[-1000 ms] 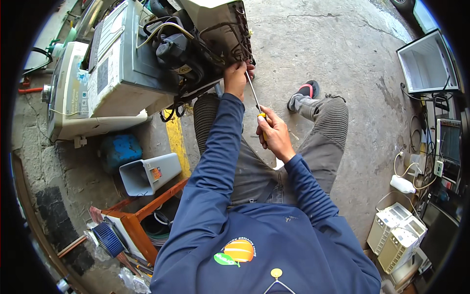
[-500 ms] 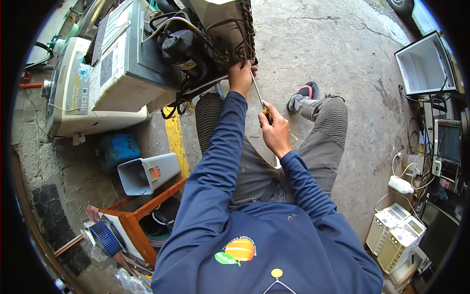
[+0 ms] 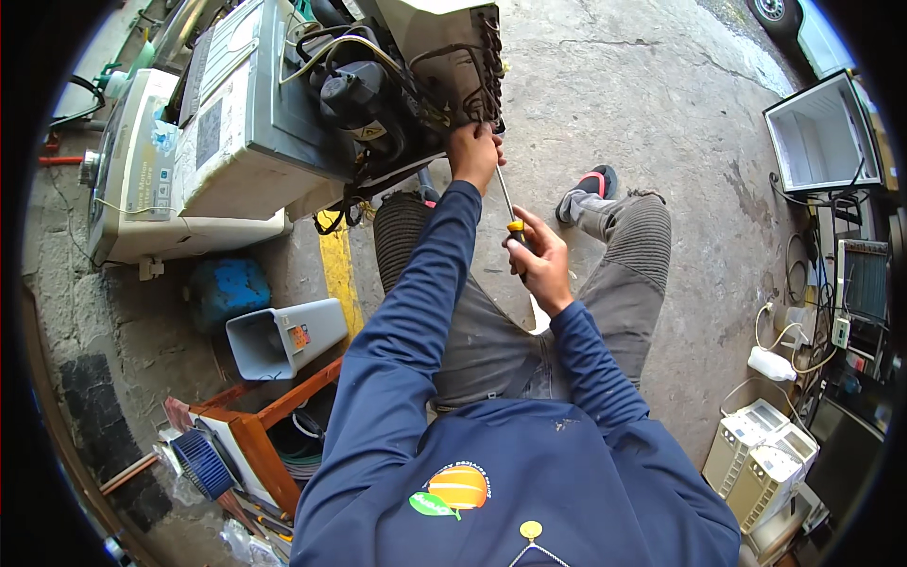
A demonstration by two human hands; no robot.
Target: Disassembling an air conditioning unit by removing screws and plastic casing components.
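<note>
A screwdriver (image 3: 516,230) with a yellow and black handle is gripped in my right hand (image 3: 543,269), in front of my lap. Its thin metal shaft slants up and left to the fingers of my left hand (image 3: 472,156). Those fingers are curled at the lower corner of an opened cooling unit, just below its finned coil (image 3: 491,61); what they pinch is hidden, and so is the shaft's tip. To the left of that hand, a black compressor (image 3: 354,97) sits among bent pipes and wires in the unit.
At left stand a white and grey appliance casing (image 3: 227,142), a grey bin (image 3: 316,331), a blue tank (image 3: 227,288) and an orange-brown wooden frame (image 3: 260,444). To the right are an open white box-shaped cabinet (image 3: 822,128), cables and beige units (image 3: 756,449). Concrete floor (image 3: 709,274) lies between.
My left hand and the unit appear slightly lower and further right in the picture. The screwdriver remains in my right hand, which has shifted a little, showing more of the yellow collar.
</note>
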